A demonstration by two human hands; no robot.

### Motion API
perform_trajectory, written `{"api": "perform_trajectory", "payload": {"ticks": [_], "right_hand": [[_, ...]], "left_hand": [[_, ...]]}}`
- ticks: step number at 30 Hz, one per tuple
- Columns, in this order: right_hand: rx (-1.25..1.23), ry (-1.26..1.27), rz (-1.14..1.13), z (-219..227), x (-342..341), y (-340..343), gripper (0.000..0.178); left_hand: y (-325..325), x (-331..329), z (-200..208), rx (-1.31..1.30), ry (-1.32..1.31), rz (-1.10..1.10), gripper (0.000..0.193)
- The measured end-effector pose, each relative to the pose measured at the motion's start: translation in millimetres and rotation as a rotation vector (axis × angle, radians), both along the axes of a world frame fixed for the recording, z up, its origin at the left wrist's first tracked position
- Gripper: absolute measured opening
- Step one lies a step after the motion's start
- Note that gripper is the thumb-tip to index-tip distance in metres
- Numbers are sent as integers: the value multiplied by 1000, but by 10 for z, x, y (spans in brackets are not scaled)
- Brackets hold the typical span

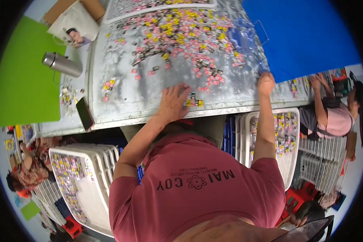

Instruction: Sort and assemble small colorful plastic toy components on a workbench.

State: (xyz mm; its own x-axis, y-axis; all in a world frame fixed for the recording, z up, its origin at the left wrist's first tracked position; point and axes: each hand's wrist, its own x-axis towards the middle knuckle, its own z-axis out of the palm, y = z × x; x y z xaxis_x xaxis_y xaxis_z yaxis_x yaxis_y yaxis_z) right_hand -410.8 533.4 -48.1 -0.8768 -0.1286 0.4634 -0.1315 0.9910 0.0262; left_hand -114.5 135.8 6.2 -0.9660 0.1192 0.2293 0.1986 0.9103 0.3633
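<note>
The left hand (pixel 174 103) rests at the worktop (pixel 127 97) with its fingers extended and its grip slack, closed on nothing that shows; a small cluster of printed pieces (pixel 193 99) lies just to its right, near the front edge. The right hand (pixel 266 84) is curled near the blue board (pixel 306 36), and whether its grip holds anything I cannot tell. Beyond, many loose pieces (pixel 180 38) lie scattered. Each looks light and stiff, probably smooth enough to slide, so opposite side edges, pinched between thumb and fingertip, seem the best hold

Bare tabletop (pixel 240 89) at near right, small pieces (pixel 180 25) crowding farther back
</note>
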Motion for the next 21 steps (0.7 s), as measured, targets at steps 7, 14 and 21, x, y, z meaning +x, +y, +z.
{"api": "perform_trajectory", "payload": {"ticks": [7, 14, 21], "right_hand": [[-106, -13, -18, 163, -55, 196, 21], [-366, -76, -108, 315, 1, 162, 27], [-537, -22, 194, 676, 552, -642, 17]], "left_hand": [[149, 2, -18, 6, 9, -29, 73], [165, 14, -120, 39, 112, -28, 64], [171, 81, -211, 189, 161, -19, 62]]}}
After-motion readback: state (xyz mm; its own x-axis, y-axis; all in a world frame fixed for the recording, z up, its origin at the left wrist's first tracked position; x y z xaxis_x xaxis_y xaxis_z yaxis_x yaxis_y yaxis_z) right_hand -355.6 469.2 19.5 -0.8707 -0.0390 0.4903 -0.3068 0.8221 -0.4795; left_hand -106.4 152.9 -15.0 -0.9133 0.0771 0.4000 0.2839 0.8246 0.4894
